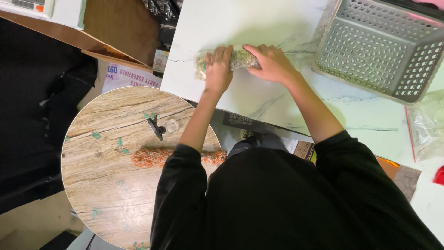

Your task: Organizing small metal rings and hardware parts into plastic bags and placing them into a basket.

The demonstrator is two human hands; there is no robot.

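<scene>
Head camera, looking straight down: a person in black sleeves presses both hands onto a clear plastic packet (240,59) of pale green-and-tan contents lying on a white marble-patterned tabletop (259,97). The left hand (217,69) lies flat over the packet's left part, fingers extended forward and close together, palm down. The right hand (272,62) curls over the packet's right part, fingers wrapped across the top. Both hands are in contact with the packet; neither lifts it clear of the surface.

The packet appears soft and light, a thin, glossy film around loose filling that likely gives under pressure and may slide on the smooth top. Its ends look the firmest places to grip; the film in the middle would probably crumple, and the wrapper could tear if pinched hard.

A grey perforated plastic basket (384,46) sits tilted to the right, near the right hand but apart from it. A crumpled clear bag (425,125) lies at the right edge of the table. To the lower left, a round wood-grain board (101,171) carries an orange fringed strip (157,157) and a small clear cup with a black tool (162,127), well apart from both hands.
</scene>
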